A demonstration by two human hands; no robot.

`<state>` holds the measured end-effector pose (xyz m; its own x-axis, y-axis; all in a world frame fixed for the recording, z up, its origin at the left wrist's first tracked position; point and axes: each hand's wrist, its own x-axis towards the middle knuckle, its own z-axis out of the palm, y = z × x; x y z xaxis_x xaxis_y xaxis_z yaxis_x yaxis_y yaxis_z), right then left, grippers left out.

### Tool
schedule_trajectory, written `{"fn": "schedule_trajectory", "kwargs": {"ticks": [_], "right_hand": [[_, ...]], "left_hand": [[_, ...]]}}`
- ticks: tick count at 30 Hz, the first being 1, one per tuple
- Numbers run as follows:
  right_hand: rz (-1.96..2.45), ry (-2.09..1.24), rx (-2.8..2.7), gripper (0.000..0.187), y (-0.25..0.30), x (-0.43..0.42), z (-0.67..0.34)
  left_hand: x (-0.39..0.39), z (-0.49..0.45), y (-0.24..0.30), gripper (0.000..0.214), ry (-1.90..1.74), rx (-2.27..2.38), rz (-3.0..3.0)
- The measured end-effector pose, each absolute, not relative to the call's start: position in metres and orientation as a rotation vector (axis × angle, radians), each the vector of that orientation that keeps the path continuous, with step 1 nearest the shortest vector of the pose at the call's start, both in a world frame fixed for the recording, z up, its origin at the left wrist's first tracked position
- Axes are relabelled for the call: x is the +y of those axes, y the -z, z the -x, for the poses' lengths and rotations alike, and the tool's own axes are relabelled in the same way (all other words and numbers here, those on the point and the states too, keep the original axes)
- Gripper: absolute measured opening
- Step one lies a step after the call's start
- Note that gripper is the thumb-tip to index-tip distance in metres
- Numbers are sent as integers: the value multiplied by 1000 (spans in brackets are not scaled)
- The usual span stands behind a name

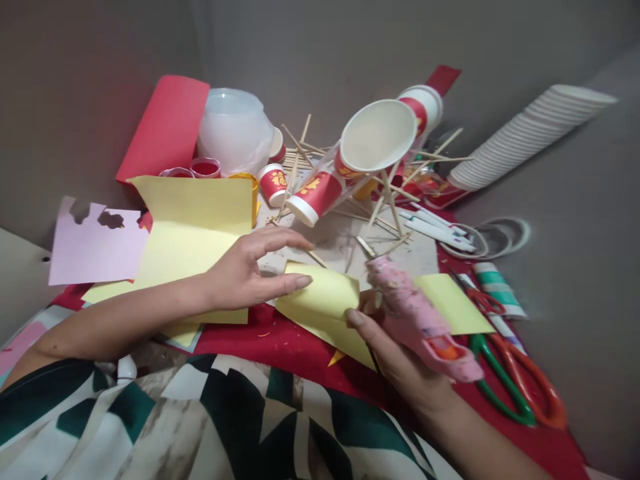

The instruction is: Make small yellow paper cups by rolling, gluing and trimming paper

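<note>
A piece of yellow paper (320,290), curled over on itself, is in front of me at the table's near edge. My right hand (395,353) pinches its right end, thumb on the near side and most fingers hidden behind. My left hand (255,267) reaches in from the left with thumb and forefinger apart; the thumb tip overlaps the paper, and I cannot tell if it presses on it. Beside my right hand is a pink tool (415,307) with a narrow metal tip and crusted lumps; whether the hidden fingers touch it is unclear.
Joined red-and-white paper cups (320,197) and crossed wooden sticks (387,200) stand behind the hands. Scissors (520,380) lie at right, below a leaning stack of cups (530,137). At left are a large yellow sheet (200,220), red card (167,127) and a translucent tub (233,133).
</note>
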<state>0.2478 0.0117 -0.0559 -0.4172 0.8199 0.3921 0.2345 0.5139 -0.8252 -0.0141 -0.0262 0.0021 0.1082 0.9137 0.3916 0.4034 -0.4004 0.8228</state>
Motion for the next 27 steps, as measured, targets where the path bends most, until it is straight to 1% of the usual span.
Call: {"fn": "schedule_trajectory", "kwargs": {"ticks": [1, 3, 6, 11, 16, 19, 23, 27], "right_hand": [[867, -810, -1989, 26, 54, 10, -247], [793, -722, -2091, 21, 52, 8, -245], [557, -757, -2147, 14, 52, 10, -241], [220, -819, -2186, 10, 57, 19, -238], [30, -930, -2228, 8, 53, 18, -236], [-39, -917, -2273, 10, 53, 16, -235], [-115, -810, -2234, 18, 56, 15, -232], [-140, -759, -2217, 21, 57, 15, -230]], "left_hand": [[-23, 17, -1, 30, -1194, 1274, -1785], [-15, 21, 5, 29, -1112, 1248, -1546], [-6, 25, 16, 31, -1057, 1165, -1249], [-3, 23, 25, 29, -877, 1070, -1233], [-1, 26, 35, 45, -565, 834, -1214], [2, 27, 44, 52, -443, 729, -1159], [2, 22, 50, 63, -394, 626, -1104], [-1, 20, 55, 65, -371, 584, -1063]]}}
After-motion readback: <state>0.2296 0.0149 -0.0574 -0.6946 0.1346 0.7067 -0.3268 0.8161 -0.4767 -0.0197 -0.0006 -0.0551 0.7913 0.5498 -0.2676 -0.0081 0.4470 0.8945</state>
